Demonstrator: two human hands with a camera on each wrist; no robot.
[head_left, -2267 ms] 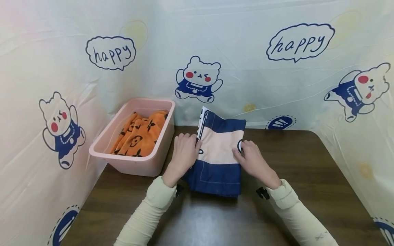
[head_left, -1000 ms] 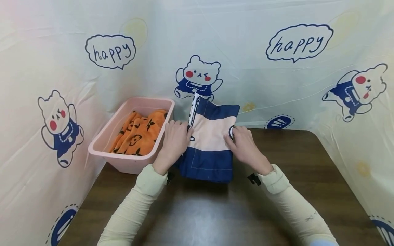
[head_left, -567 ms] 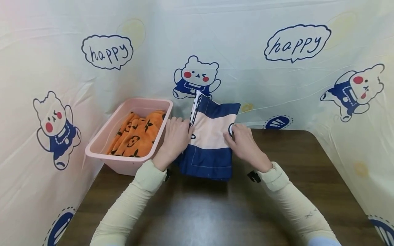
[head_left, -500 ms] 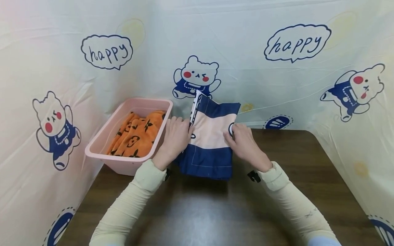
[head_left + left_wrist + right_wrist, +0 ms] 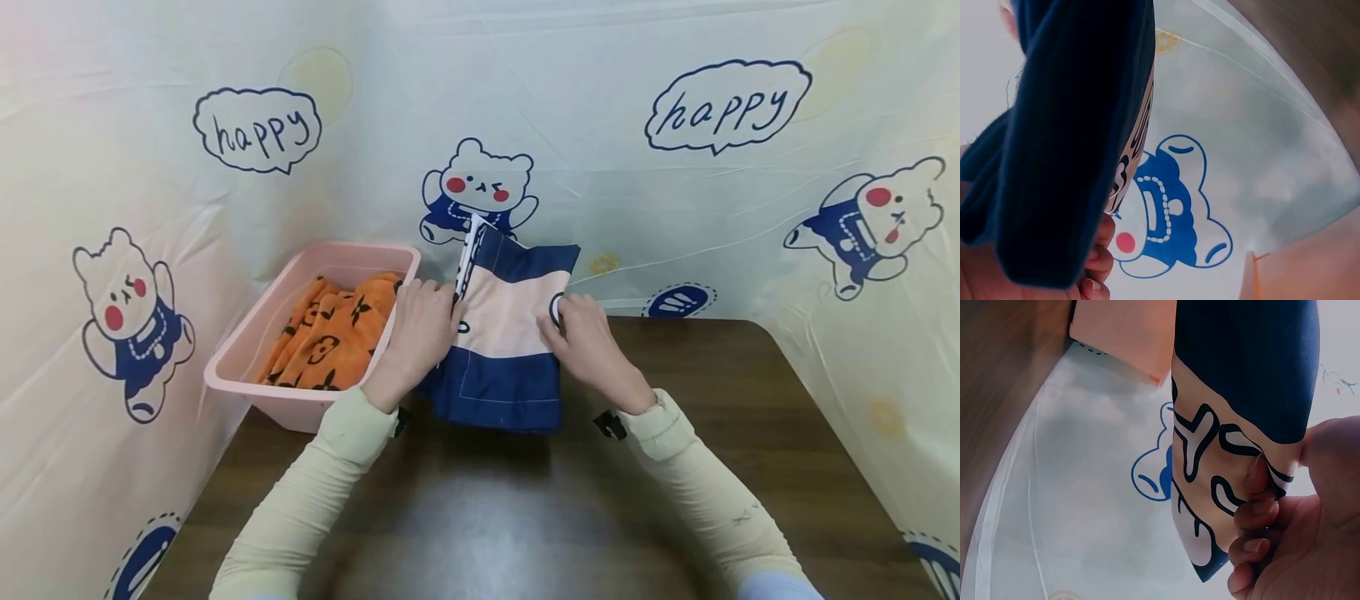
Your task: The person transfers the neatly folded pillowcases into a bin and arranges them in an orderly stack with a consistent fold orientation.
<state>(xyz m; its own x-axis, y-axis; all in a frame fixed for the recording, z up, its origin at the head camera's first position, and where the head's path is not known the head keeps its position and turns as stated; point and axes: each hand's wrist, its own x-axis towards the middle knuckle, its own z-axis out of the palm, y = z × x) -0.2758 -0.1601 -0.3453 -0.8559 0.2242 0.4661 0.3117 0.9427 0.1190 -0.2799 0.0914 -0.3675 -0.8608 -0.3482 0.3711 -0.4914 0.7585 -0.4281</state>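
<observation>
Between both hands is a folded piece of fabric (image 5: 513, 312) with navy and pale pink bands, its layers showing along the left edge. My left hand (image 5: 422, 329) grips its left side, and my right hand (image 5: 588, 342) pinches the right side with the thumb on the near face. In the right wrist view, the fabric's far face (image 5: 1200, 462) carries bold black outlines, and the curled fingers (image 5: 1257, 515) press against it. The left wrist view has a dark navy fold (image 5: 1075, 137) covering much of the left hand. The fabric is raised above the table.
A pink plastic tub (image 5: 296, 410) stands left of the fabric, close to my left hand, with orange black-patterned cloth (image 5: 337, 333) inside. The dark wooden table (image 5: 720, 417) ends at a pale printed sheet (image 5: 600, 192) hanging behind and at both sides.
Both hands have lifted the folded fabric off the table and carried it left and away from me, nearer the tub. Over the last half second it has shifted only slightly further left.
</observation>
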